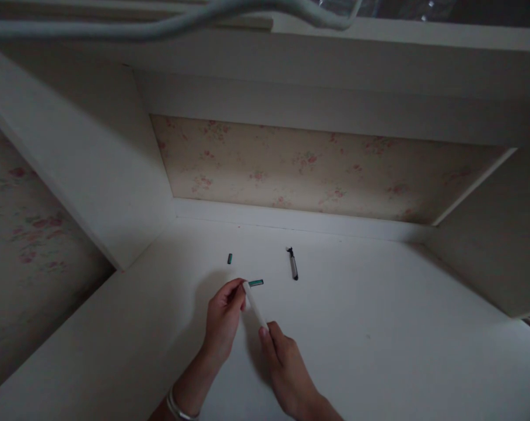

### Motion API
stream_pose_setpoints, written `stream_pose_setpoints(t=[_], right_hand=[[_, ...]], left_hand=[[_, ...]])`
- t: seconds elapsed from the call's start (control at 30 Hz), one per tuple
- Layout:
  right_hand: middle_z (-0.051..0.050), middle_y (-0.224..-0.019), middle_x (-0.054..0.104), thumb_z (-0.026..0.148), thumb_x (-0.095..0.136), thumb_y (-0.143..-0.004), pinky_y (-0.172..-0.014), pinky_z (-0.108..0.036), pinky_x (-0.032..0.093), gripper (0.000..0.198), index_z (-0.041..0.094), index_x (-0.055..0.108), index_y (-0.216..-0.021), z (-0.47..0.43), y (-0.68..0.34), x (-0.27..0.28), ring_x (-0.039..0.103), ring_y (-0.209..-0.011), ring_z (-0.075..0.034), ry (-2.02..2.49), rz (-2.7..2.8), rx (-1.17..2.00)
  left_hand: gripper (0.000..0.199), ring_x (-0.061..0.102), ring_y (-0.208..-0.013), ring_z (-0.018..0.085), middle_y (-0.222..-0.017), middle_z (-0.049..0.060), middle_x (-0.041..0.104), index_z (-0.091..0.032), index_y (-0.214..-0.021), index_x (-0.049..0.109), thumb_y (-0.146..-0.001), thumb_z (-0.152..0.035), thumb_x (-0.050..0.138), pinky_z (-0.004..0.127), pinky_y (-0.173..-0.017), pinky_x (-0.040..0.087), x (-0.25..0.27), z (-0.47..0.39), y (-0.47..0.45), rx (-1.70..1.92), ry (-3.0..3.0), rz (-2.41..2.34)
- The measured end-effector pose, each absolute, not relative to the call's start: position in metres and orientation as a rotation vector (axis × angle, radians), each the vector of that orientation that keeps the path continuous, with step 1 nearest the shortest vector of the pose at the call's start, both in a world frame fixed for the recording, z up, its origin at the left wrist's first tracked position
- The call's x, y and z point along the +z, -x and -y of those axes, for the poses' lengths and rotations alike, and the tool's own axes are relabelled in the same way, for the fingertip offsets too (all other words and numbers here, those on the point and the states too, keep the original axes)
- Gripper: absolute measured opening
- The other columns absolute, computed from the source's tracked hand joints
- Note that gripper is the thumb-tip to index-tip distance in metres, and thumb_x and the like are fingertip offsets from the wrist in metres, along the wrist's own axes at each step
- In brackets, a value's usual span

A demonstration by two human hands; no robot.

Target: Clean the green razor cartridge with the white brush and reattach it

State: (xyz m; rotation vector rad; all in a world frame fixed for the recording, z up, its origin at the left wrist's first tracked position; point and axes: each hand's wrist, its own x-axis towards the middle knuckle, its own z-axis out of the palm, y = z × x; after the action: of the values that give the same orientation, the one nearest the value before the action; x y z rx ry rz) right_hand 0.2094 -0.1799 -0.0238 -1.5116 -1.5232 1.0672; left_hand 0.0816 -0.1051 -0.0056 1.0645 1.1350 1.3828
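My right hand (286, 362) is closed round the lower end of a slim white stick (257, 307), which slants up and to the left. At its upper tip, my left hand (225, 318) is pinched shut on a razor cartridge (257, 283), dark with a green strip. The cartridge juts out to the right from behind the tip; whether it is joined to the stick I cannot tell. A second small dark-green cartridge (230, 258) lies on the white surface beyond my left hand. Farther right lies a black and grey razor handle (293, 264), apart from both hands.
The white desktop (370, 316) is bounded by a left side panel (85, 152), a right panel (488, 234) and a floral back wall (300, 164). Overhead runs a white shelf (335, 70), with a pale cable (159, 26) across the top of the view.
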Motion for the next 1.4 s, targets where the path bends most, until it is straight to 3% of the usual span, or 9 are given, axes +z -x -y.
stream_pose_setpoints(t=[0.5, 1.17, 1.4], right_hand=[[0.004, -0.061, 0.046, 0.051, 0.028, -0.096, -0.053, -0.023, 0.029, 0.038, 0.021, 0.045, -0.080, 0.179, -0.211, -0.023, 0.042, -0.055, -0.012, 1.556, 1.443, 1.025], [0.003, -0.062, 0.046, 0.049, 0.030, -0.096, -0.054, -0.023, 0.031, 0.039, 0.021, 0.045, -0.075, 0.179, -0.212, -0.022, 0.043, -0.057, -0.013, 1.528, 1.442, 1.008], [-0.002, -0.084, 0.059, 0.038, 0.036, -0.097, -0.072, -0.023, 0.039, 0.029, 0.021, 0.060, -0.098, 0.179, -0.209, -0.013, 0.055, -0.078, -0.015, 1.366, 1.534, 0.954]], left_hand=[[0.030, 0.040, -0.059, 0.009, -0.067, -0.001, 0.053, -0.015, -0.093, 0.064, -0.079, -0.041, 0.062, 0.021, -0.056, 0.034, -0.006, 0.105, -0.082, 1.391, -1.006, -1.059], [0.030, 0.041, -0.057, 0.010, -0.059, -0.004, 0.049, -0.015, -0.091, 0.065, -0.078, -0.042, 0.062, 0.020, -0.055, 0.035, -0.002, 0.107, -0.082, 1.388, -1.074, -1.119], [0.035, 0.043, -0.056, 0.010, -0.061, -0.002, 0.053, -0.015, -0.092, 0.067, -0.073, -0.045, 0.065, 0.020, -0.052, 0.035, -0.002, 0.107, -0.082, 1.374, -1.060, -1.153]])
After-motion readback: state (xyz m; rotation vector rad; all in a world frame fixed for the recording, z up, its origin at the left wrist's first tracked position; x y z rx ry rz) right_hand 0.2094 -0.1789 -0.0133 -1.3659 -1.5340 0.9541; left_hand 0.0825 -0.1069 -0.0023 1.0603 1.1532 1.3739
